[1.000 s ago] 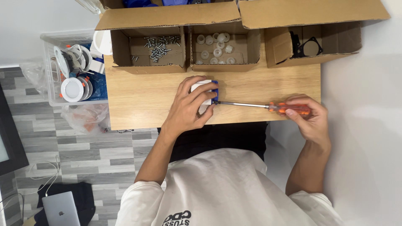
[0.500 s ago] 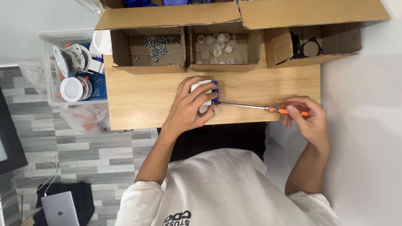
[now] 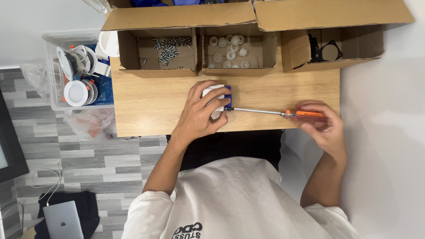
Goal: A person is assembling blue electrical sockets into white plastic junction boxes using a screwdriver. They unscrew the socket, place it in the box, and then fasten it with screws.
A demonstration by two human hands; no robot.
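Orange-handled screwdriver (image 3: pixel 283 113) lies level over the wooden table (image 3: pixel 146 102), its handle wrapped in the right hand (image 3: pixel 325 128), its tip at a white and blue part (image 3: pixel 218 95) pinned under the left hand (image 3: pixel 201 113). Beyond stand cardboard boxes of screws (image 3: pixel 170 48), white rings (image 3: pixel 228 51) and black gaskets (image 3: pixel 326 51).

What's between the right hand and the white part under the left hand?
In the head view, only the screwdriver: the right hand grips its orange handle and its metal shaft spans bare wooden table to the white part under the left hand.
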